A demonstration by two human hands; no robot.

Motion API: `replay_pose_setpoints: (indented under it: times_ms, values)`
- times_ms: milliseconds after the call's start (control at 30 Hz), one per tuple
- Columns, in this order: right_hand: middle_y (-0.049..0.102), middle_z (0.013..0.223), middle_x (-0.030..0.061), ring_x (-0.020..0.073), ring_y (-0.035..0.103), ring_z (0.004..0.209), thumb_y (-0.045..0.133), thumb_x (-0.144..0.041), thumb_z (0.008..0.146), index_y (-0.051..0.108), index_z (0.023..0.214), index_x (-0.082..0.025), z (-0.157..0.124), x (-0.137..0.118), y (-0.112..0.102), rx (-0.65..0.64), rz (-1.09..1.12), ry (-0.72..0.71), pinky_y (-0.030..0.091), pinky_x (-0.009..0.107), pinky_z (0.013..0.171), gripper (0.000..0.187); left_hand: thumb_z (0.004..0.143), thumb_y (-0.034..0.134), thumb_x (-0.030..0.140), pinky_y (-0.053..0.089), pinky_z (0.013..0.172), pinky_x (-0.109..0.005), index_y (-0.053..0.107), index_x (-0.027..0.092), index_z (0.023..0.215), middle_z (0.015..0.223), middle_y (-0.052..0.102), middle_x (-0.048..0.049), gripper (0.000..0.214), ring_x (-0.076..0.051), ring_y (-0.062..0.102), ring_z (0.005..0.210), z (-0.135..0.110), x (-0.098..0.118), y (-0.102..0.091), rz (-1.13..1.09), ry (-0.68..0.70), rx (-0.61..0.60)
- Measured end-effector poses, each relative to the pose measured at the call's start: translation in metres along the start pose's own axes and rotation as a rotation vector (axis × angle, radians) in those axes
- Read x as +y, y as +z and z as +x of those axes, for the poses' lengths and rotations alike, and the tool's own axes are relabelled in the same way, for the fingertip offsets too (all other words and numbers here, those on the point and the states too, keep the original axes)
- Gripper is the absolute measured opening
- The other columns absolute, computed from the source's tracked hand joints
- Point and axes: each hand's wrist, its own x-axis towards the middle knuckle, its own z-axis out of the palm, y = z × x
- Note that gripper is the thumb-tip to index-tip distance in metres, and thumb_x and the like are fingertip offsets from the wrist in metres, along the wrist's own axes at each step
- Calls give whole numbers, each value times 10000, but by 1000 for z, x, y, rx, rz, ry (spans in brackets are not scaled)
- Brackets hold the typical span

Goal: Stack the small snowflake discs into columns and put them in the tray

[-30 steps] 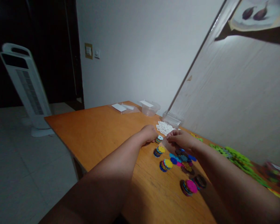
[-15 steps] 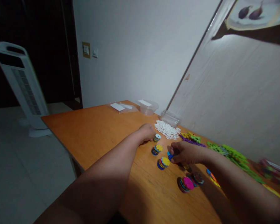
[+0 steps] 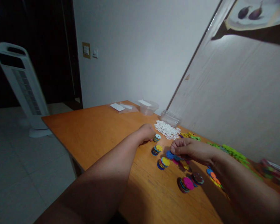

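Small stacks of colourful plastic discs stand on the wooden table (image 3: 95,130). My left hand (image 3: 146,131) rests curled beside the farthest little stack (image 3: 156,138); what its fingers hold, if anything, is hidden. My right hand (image 3: 189,150) hovers over a loose pile of discs (image 3: 177,158), its fingers pinched together near a blue disc (image 3: 170,154). More stacks stand nearer: one topped yellow (image 3: 156,150), another (image 3: 163,163), and a pink-topped one (image 3: 186,184).
A heap of white lattice pieces (image 3: 167,130) lies beyond the hands. Clear plastic boxes (image 3: 148,106) and lids (image 3: 121,107) stand at the table's far end. Green and purple pieces (image 3: 231,152) run along the wall. A white tower fan (image 3: 21,87) stands on the floor at left.
My right hand drew back from the far stack to the loose pile, then rose a little over it. My left hand stayed by the far stack.
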Motion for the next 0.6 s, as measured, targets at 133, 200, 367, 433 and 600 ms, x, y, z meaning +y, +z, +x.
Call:
replay_pose_setpoints:
  times_ms: [133, 200, 367, 433, 600]
  values:
    - [559, 593, -33, 47, 372, 448, 730, -390, 740, 626, 750, -155, -1, -8, 14, -45, 23, 14, 227, 196, 410, 257, 712, 609, 152, 166, 409, -237, 578, 149, 615, 372, 401, 31, 103, -82, 292, 335, 1, 0, -1, -1, -23, -17]
    - [549, 583, -39, 45, 371, 445, 735, -371, 726, 627, 747, -152, 0, -10, 18, -77, 13, 13, 233, 193, 409, 245, 721, 608, 163, 170, 413, -236, 578, 150, 616, 364, 386, 32, 110, -86, 296, 340, 2, 0, -1, 10, -37, -32]
    - [545, 599, -40, 48, 369, 454, 690, -356, 769, 624, 762, -159, 2, -5, 11, -51, -55, -16, 248, 192, 413, 208, 714, 607, 154, 179, 421, -236, 568, 153, 616, 370, 397, 34, 106, -83, 293, 332, 2, 0, 0, 12, -24, -20]
    - [566, 645, -32, 56, 405, 494, 689, -343, 770, 627, 788, -164, 5, 2, 2, 41, -119, -24, 286, 189, 438, 190, 717, 590, 140, 173, 419, -243, 554, 156, 592, 360, 387, 33, 131, -85, 283, 323, 1, 0, 0, 17, -8, -14]
    - [575, 706, -24, 85, 472, 567, 732, -293, 706, 571, 814, -178, 15, 22, -10, 163, -307, -4, 363, 205, 480, 225, 715, 574, 115, 172, 418, -255, 555, 154, 564, 339, 368, 29, 157, -93, 277, 313, 1, 0, 0, 25, -4, -1]
